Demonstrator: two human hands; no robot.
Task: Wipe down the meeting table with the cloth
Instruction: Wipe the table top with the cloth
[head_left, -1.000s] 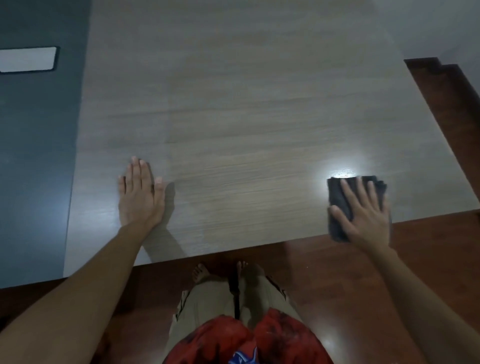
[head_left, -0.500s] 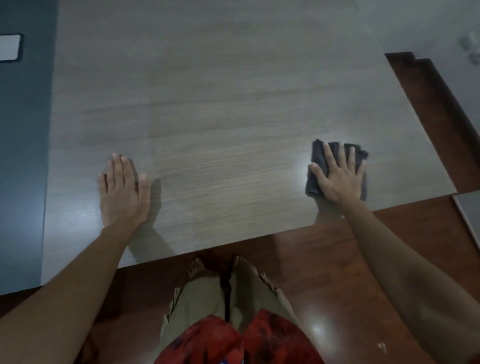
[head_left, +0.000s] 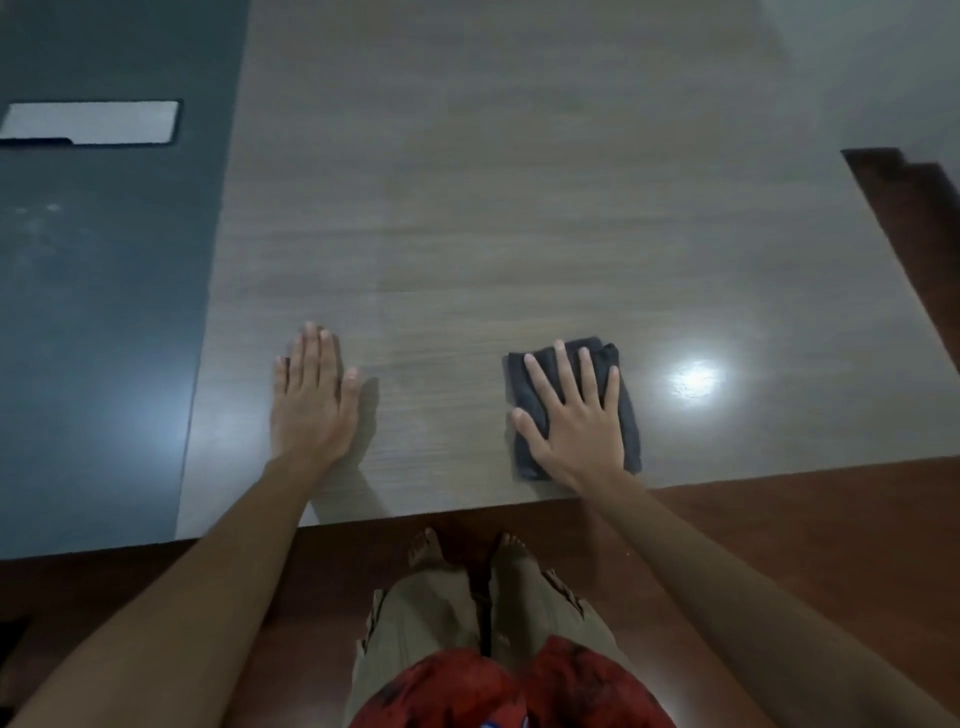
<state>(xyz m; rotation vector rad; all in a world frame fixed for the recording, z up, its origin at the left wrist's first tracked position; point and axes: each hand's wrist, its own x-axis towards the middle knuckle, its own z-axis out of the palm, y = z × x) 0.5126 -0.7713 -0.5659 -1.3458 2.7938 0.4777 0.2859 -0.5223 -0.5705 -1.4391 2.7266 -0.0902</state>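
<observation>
- Right hand (head_left: 576, 415) lies flat, fingers straight and spread, pressing on the folded dark cloth (head_left: 626, 415), lower centre-right of the frame.
- The cloth's near edge sits just inside the table's front edge; the wrist crosses that edge.
- Left hand (head_left: 311, 400) lies palm down on the bare wood, fingers straight and together, holding nothing, well apart from the cloth.
- The meeting table (head_left: 519, 208) shows wide wood-grain surface running toward the top of the frame, plus a stretch between the two hands and more to the right of the cloth.
- A bright glare spot (head_left: 693, 379) shines on the wood just right of the cloth.
- The table's right edge slants down the right side of the frame, with reddish-brown floor (head_left: 779, 545) beyond and below it.
- A dark grey panel (head_left: 104, 338) adjoins the wood on the left; whether it is level with it, I cannot tell.
- A pale rectangle (head_left: 91, 122) sits in the upper left; what it is, hard to say.
- The table's far end is cut off at the top.
- The cloth's middle is hidden under the palm.
- Bare feet (head_left: 467, 545) peek out below the front edge.
</observation>
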